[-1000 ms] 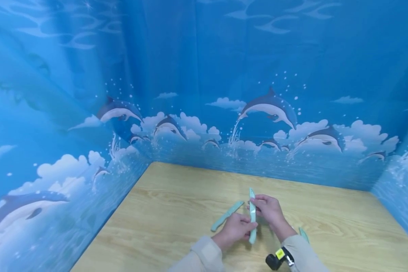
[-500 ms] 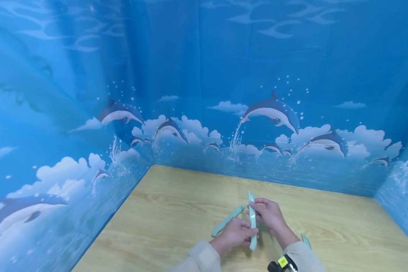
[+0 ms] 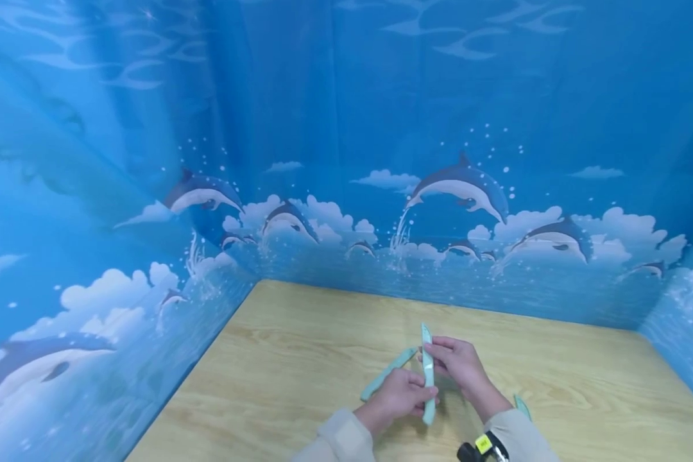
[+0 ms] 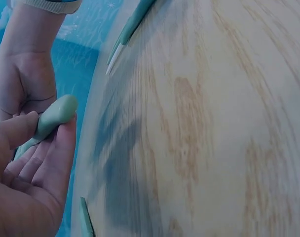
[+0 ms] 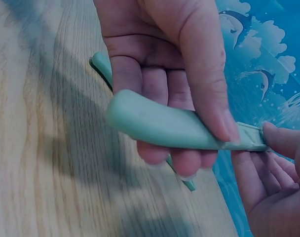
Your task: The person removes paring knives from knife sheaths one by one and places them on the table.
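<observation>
A slim mint-green knife with a curved handle (image 3: pixel 428 372) is held upright between both hands in the head view. My left hand (image 3: pixel 401 393) grips the lower, rounded handle end, thumb laid along it. At the narrower upper end, my right hand (image 3: pixel 461 364) pinches with thumb and fingers. A recessed slot (image 5: pixel 249 134) shows near that end in the right wrist view. Another mint-green long curved piece (image 3: pixel 385 377) lies on the table beside the left hand, partly hidden by it. Beyond the right wrist lies a third green piece (image 3: pixel 521 407), with a white blade-like tip (image 4: pixel 114 59).
The wood-grain table (image 3: pixel 300 340) is bordered at the back and sides by blue dolphin-print curtains (image 3: pixel 346 160). A black device with a yellow label (image 3: pixel 483 444) is strapped at the right wrist, by the light sleeve.
The hands keep the same hold on the knife. Everything shifts slightly lower in the head view than a second ago; the pieces on the table stay put.
</observation>
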Motion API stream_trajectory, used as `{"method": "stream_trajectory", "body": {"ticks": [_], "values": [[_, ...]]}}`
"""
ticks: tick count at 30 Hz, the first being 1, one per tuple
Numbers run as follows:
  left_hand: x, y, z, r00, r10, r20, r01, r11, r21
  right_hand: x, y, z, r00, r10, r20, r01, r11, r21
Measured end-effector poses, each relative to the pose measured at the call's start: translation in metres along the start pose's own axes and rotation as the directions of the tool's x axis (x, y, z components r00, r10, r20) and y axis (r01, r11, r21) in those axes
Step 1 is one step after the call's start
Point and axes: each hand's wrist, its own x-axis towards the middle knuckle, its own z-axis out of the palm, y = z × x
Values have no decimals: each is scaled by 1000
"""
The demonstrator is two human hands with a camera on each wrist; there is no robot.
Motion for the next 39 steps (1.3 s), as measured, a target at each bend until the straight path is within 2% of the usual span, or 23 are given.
{"method": "stream_trajectory", "body": {"ticks": [10, 19, 24, 39], "values": [[0, -1, 0, 999, 37, -18, -36, 997, 62, 0, -3, -3, 1000, 2, 18, -2, 1000, -21], [3, -5, 1, 1000, 29, -11, -29, 999, -31, 3, -5, -3, 999, 0, 42, 1, 1000, -21], [4, -3, 0, 1000, 8, -9, -8, 999, -36, 3, -5, -3, 999, -6, 34, 7, 1000, -15], [0, 4, 7, 1000, 2, 22, -1, 998, -56, -4, -6, -8, 1000, -11, 26, 12, 999, -31]]}}
